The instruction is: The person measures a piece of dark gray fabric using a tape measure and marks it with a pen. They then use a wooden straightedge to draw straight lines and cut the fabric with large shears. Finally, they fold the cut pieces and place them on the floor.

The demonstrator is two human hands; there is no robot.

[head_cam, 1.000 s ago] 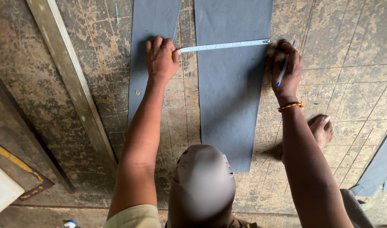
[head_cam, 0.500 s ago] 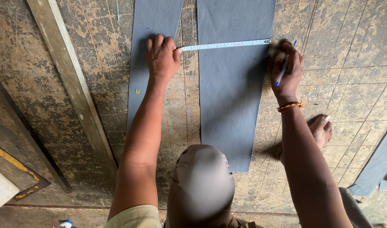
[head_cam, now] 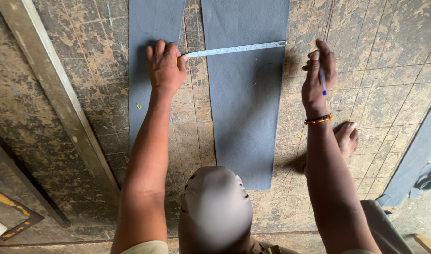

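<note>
A grey fabric panel [head_cam: 246,94] lies flat on the worn, scuffed floor [head_cam: 375,70], tapering toward the person, with a second grey strip [head_cam: 152,28] just beside it on the left. A measuring tape [head_cam: 234,48] runs across the wide panel near its upper part, its metal end at the panel's right edge. The left hand [head_cam: 165,66] rests palm-down on the narrower strip, fingers curled and pressed on the tape's near end — pinning it rather than gripping. The right hand [head_cam: 318,77] hovers just off the panel's right edge, fingers closed around a blue pen [head_cam: 322,81] pointed downward, a beaded bracelet [head_cam: 318,119] at the wrist. Both arms reach straight forward, elbows nearly locked. The cloth looks soft, light and limp — likely to shift or wrinkle if dragged, so I'd judge it best held by flat pressure or lifted at the corners; the tape seems thin and springy, apt to slip unless held at both ends. A bare foot [head_cam: 346,138] shows near the right arm, and a long wooden batten [head_cam: 55,94] lies diagonally at left.
</note>
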